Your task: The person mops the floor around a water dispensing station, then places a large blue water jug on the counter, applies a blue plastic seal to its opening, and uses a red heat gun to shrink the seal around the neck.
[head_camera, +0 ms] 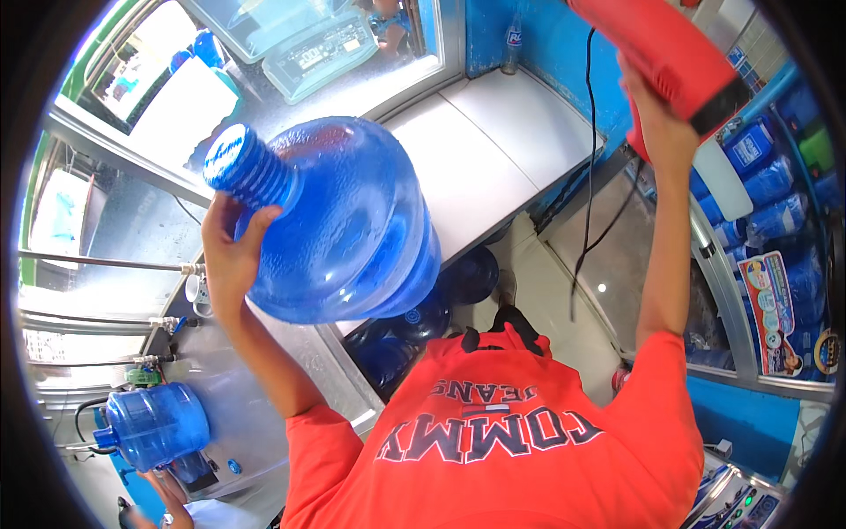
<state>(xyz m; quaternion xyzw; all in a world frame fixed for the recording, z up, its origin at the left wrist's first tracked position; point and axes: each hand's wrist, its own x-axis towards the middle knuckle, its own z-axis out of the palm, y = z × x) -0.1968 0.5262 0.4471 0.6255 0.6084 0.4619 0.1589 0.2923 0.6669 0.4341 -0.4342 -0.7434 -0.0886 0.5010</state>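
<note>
My left hand (231, 254) grips the neck of a large blue water jug (344, 218), thumb on the near side. The jug is tilted, its neck pointing left, above the edge of a white tiled ledge (489, 145). Whether its base touches the ledge I cannot tell. A white and blue printed cap (228, 155) covers the mouth. Raised at the upper right, my right hand (661, 129) is closed around the handle of a red heat gun (667, 53). Its front end is cut off by the picture's top. A black cord (588, 165) hangs in a loop beside it.
Dark blue jugs (472, 274) stand on the floor below the ledge. A glass bottle (512, 43) occupies its far corner. Left, another person's hand (165, 496) is near a blue jug (158, 423) lying by a metal counter (251, 397). Wrapped containers (770, 182) fill shelves behind glass, right.
</note>
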